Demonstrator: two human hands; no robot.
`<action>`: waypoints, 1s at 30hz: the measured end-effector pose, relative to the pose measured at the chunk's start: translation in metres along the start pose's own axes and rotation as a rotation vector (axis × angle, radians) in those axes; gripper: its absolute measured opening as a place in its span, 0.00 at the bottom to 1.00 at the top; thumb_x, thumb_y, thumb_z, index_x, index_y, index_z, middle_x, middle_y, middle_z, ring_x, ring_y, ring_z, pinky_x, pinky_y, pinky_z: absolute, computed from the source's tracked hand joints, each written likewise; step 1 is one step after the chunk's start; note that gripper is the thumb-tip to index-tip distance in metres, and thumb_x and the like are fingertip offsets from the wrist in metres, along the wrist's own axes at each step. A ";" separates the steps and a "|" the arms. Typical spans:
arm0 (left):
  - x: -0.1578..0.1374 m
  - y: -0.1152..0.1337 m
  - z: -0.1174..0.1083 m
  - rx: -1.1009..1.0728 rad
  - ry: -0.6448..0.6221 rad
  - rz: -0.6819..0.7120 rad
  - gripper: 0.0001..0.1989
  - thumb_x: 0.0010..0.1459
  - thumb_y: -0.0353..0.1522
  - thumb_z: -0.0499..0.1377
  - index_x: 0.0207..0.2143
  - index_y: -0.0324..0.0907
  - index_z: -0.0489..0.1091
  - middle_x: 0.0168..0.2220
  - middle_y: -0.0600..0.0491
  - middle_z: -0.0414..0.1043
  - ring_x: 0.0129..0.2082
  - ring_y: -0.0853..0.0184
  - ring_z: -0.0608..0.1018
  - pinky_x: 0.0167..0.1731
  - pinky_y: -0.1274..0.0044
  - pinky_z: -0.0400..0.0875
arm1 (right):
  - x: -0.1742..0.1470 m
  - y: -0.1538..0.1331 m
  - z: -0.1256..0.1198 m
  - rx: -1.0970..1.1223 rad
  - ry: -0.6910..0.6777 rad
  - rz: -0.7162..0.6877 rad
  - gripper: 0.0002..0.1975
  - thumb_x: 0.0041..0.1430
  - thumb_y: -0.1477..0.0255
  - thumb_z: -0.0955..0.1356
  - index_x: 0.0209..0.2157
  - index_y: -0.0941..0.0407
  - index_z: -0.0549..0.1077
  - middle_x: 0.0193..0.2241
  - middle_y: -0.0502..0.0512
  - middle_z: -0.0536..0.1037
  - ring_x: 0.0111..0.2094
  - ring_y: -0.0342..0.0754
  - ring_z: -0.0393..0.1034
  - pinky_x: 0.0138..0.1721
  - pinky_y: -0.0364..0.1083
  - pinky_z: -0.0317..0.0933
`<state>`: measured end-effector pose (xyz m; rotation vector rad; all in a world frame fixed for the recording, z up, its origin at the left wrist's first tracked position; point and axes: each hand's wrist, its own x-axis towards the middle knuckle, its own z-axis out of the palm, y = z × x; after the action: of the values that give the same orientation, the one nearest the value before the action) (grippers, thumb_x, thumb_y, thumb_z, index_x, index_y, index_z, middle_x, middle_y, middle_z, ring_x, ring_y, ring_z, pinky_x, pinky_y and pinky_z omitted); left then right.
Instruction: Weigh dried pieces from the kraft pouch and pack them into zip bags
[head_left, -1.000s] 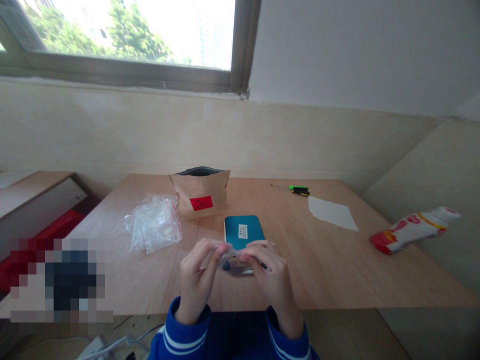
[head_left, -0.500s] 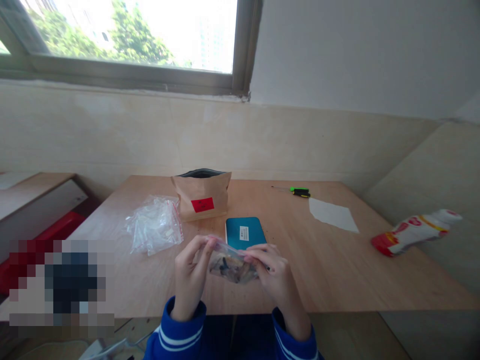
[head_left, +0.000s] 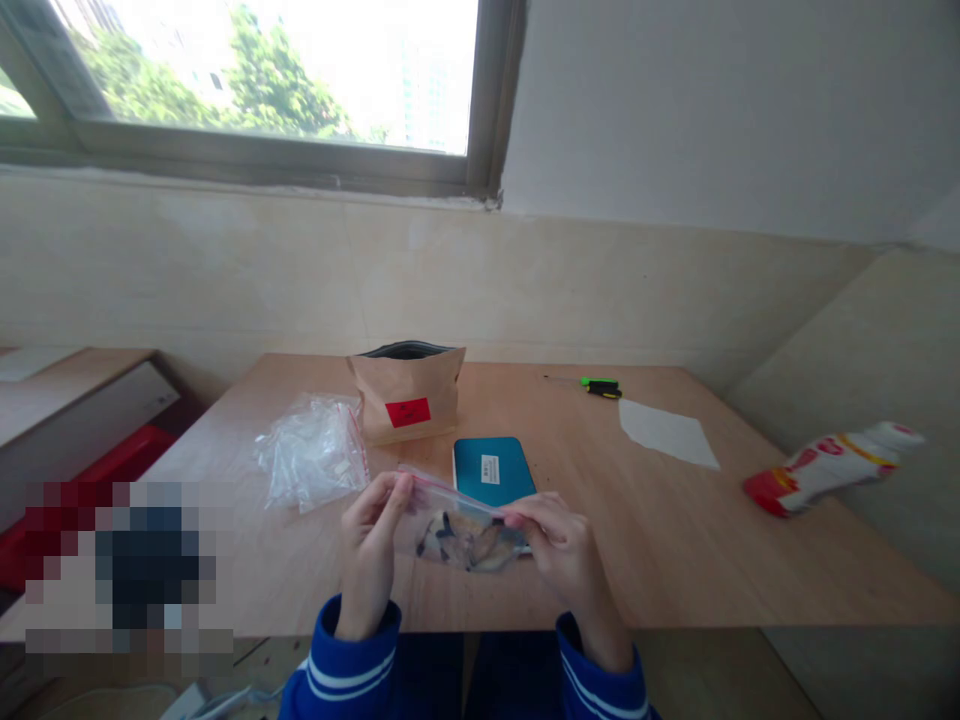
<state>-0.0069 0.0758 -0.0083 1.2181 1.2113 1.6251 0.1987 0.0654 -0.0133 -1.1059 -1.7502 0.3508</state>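
Note:
Between my hands hangs a clear zip bag (head_left: 465, 545) with a reddish seal strip along its top; brownish and dark dried pieces show through the plastic. My left hand (head_left: 369, 535) pinches the top left of the seal between thumb and fingers. At the right end of the strip, my right hand (head_left: 559, 545) grips the bag the same way. Just behind it lies a teal flat box or scale (head_left: 480, 470) with a white label, partly covered by the bag and my right hand.
Beyond stands an open brown paper pouch (head_left: 409, 390) with a red label. Left of it lies a pile of clear plastic bags (head_left: 313, 455). Screwdrivers (head_left: 601, 387), a white paper sheet (head_left: 667, 432) and a red-white bottle (head_left: 832, 465) are on the right.
My hands have moved apart, the left one leftward and the right one slightly rightward. The zip bag between them is stretched wider and its contents show more.

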 end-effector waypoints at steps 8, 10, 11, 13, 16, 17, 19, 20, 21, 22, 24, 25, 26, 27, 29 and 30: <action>-0.001 -0.005 0.006 -0.175 0.169 -0.116 0.11 0.54 0.38 0.62 0.23 0.41 0.70 0.22 0.58 0.68 0.24 0.72 0.70 0.27 0.81 0.65 | -0.001 -0.002 -0.004 0.192 -0.078 0.175 0.13 0.59 0.60 0.69 0.41 0.50 0.81 0.34 0.55 0.84 0.34 0.50 0.78 0.34 0.47 0.71; 0.000 -0.005 0.009 -0.230 0.237 -0.148 0.11 0.53 0.39 0.61 0.24 0.41 0.69 0.22 0.58 0.68 0.24 0.73 0.70 0.26 0.82 0.65 | -0.002 -0.002 -0.008 0.255 -0.115 0.234 0.16 0.60 0.57 0.67 0.38 0.52 0.82 0.33 0.56 0.84 0.35 0.51 0.78 0.33 0.46 0.72; 0.000 -0.005 0.009 -0.247 0.244 -0.166 0.11 0.52 0.39 0.61 0.24 0.41 0.69 0.22 0.58 0.68 0.23 0.73 0.70 0.25 0.82 0.65 | -0.003 -0.003 -0.010 0.265 -0.107 0.246 0.16 0.61 0.57 0.67 0.35 0.52 0.82 0.32 0.57 0.84 0.34 0.52 0.78 0.33 0.47 0.71; 0.000 -0.006 0.010 -0.255 0.196 -0.208 0.12 0.51 0.39 0.62 0.23 0.40 0.69 0.22 0.58 0.68 0.23 0.73 0.70 0.24 0.82 0.65 | -0.004 -0.003 -0.012 0.273 -0.051 0.266 0.17 0.61 0.57 0.66 0.31 0.52 0.82 0.28 0.57 0.83 0.32 0.52 0.78 0.32 0.47 0.71; 0.001 -0.008 0.011 -0.282 0.141 -0.270 0.13 0.48 0.38 0.64 0.20 0.40 0.68 0.20 0.58 0.66 0.21 0.74 0.69 0.21 0.83 0.63 | -0.007 0.000 -0.009 0.340 0.030 0.397 0.18 0.61 0.56 0.66 0.31 0.53 0.82 0.28 0.57 0.83 0.31 0.53 0.78 0.32 0.48 0.71; 0.001 -0.009 0.012 -0.312 0.149 -0.287 0.13 0.47 0.38 0.65 0.21 0.40 0.68 0.20 0.59 0.66 0.21 0.74 0.69 0.21 0.83 0.63 | -0.008 0.001 -0.007 0.379 0.050 0.452 0.19 0.62 0.55 0.65 0.32 0.54 0.81 0.29 0.57 0.83 0.32 0.53 0.78 0.34 0.48 0.71; 0.002 -0.010 0.015 -0.389 0.195 -0.316 0.11 0.45 0.38 0.66 0.22 0.40 0.69 0.22 0.59 0.68 0.22 0.74 0.70 0.22 0.83 0.65 | -0.009 0.005 -0.001 0.500 0.035 0.536 0.22 0.63 0.53 0.62 0.38 0.54 0.79 0.35 0.58 0.83 0.37 0.53 0.78 0.38 0.49 0.72; 0.002 -0.011 0.017 -0.426 0.223 -0.328 0.11 0.44 0.37 0.67 0.23 0.40 0.70 0.23 0.59 0.69 0.23 0.74 0.71 0.23 0.84 0.66 | -0.010 0.007 0.003 0.581 -0.008 0.554 0.24 0.63 0.51 0.61 0.44 0.54 0.76 0.39 0.59 0.82 0.40 0.54 0.78 0.40 0.50 0.72; 0.003 -0.012 0.019 -0.456 0.247 -0.337 0.11 0.44 0.37 0.67 0.24 0.40 0.71 0.24 0.59 0.69 0.23 0.74 0.72 0.23 0.84 0.67 | -0.011 0.009 0.007 0.662 -0.060 0.554 0.25 0.62 0.50 0.62 0.49 0.53 0.73 0.42 0.60 0.81 0.42 0.54 0.78 0.40 0.50 0.72; 0.003 -0.013 0.020 -0.480 0.266 -0.345 0.11 0.43 0.37 0.68 0.24 0.40 0.71 0.24 0.59 0.70 0.23 0.75 0.72 0.24 0.84 0.67 | -0.012 0.010 0.011 0.733 -0.109 0.548 0.27 0.60 0.50 0.64 0.53 0.53 0.68 0.44 0.60 0.80 0.42 0.54 0.78 0.40 0.51 0.72; 0.004 -0.017 0.021 -0.507 0.282 -0.369 0.12 0.42 0.37 0.69 0.23 0.40 0.71 0.23 0.59 0.70 0.23 0.75 0.72 0.23 0.84 0.67 | -0.014 0.012 0.018 0.816 -0.156 0.547 0.31 0.53 0.54 0.71 0.55 0.51 0.63 0.44 0.60 0.80 0.41 0.53 0.78 0.37 0.50 0.73; 0.004 -0.018 0.020 -0.510 0.282 -0.390 0.12 0.41 0.37 0.69 0.23 0.40 0.72 0.23 0.59 0.71 0.23 0.75 0.73 0.23 0.84 0.67 | -0.014 0.013 0.019 0.825 -0.144 0.562 0.33 0.50 0.56 0.74 0.54 0.51 0.62 0.42 0.59 0.80 0.39 0.52 0.78 0.37 0.50 0.73; 0.004 -0.020 0.019 -0.499 0.266 -0.418 0.13 0.40 0.38 0.70 0.24 0.40 0.73 0.23 0.58 0.72 0.23 0.74 0.74 0.23 0.84 0.67 | -0.015 0.014 0.019 0.822 -0.119 0.586 0.33 0.48 0.57 0.75 0.52 0.51 0.62 0.40 0.57 0.80 0.38 0.52 0.78 0.37 0.49 0.73; 0.004 -0.021 0.018 -0.471 0.226 -0.451 0.13 0.40 0.39 0.70 0.26 0.40 0.74 0.24 0.57 0.74 0.24 0.73 0.75 0.23 0.83 0.68 | -0.014 0.015 0.018 0.810 -0.097 0.625 0.33 0.47 0.58 0.76 0.51 0.51 0.62 0.38 0.56 0.80 0.37 0.51 0.78 0.36 0.49 0.73; 0.004 -0.021 0.017 -0.372 0.075 -0.513 0.16 0.43 0.42 0.69 0.30 0.39 0.77 0.27 0.53 0.77 0.25 0.69 0.77 0.25 0.81 0.70 | -0.013 0.018 0.009 0.765 -0.052 0.717 0.33 0.44 0.57 0.76 0.49 0.52 0.63 0.35 0.55 0.81 0.34 0.51 0.78 0.35 0.50 0.73; 0.004 -0.021 0.016 -0.318 -0.016 -0.534 0.19 0.45 0.44 0.67 0.32 0.38 0.77 0.29 0.51 0.79 0.27 0.67 0.79 0.27 0.79 0.72 | -0.012 0.022 0.002 0.733 -0.018 0.764 0.33 0.43 0.57 0.77 0.48 0.53 0.63 0.34 0.54 0.81 0.33 0.51 0.78 0.35 0.49 0.73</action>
<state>0.0082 0.0888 -0.0260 0.6360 1.0966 1.3331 0.2090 0.0687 -0.0359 -1.1517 -0.9819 1.3439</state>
